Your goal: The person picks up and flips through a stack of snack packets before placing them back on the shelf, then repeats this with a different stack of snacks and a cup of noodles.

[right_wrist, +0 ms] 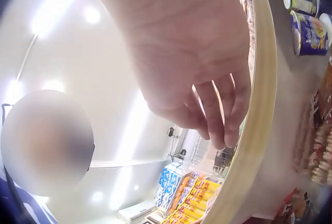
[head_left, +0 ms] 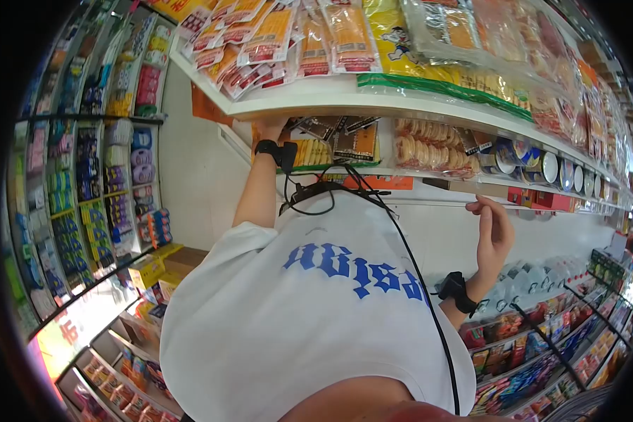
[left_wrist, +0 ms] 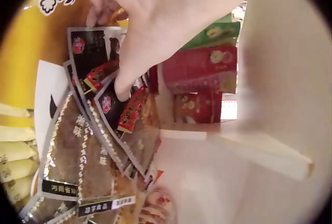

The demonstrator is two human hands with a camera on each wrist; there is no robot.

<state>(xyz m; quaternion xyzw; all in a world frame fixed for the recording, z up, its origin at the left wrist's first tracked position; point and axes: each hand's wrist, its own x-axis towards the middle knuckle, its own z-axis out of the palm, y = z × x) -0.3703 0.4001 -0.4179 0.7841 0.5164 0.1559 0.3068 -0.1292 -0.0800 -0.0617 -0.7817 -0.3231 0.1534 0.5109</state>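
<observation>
In the head view my left hand (head_left: 269, 131) reaches under the upper shelf, its fingers mostly hidden. The left wrist view shows this left hand (left_wrist: 155, 22) at several flat black snack packets (left_wrist: 106, 112) with red labels and brown contents. The thumb lies across the front of the top packets, and the other fingers bend at their upper edge. My right hand (head_left: 496, 228) hangs in front of the lower shelf, fingers loosely bent and holding nothing. In the right wrist view the right hand (right_wrist: 192, 68) is beside a shelf edge (right_wrist: 264, 79).
Orange snack packets (head_left: 271, 35) lie on the upper shelf (head_left: 316, 102). On the shelf below are bags of round snacks (head_left: 429, 144) and blue tubs (head_left: 520, 162). Red pouches (left_wrist: 199, 71) stand beyond the left hand. Shelving with packaged goods (head_left: 84, 169) lines the left side.
</observation>
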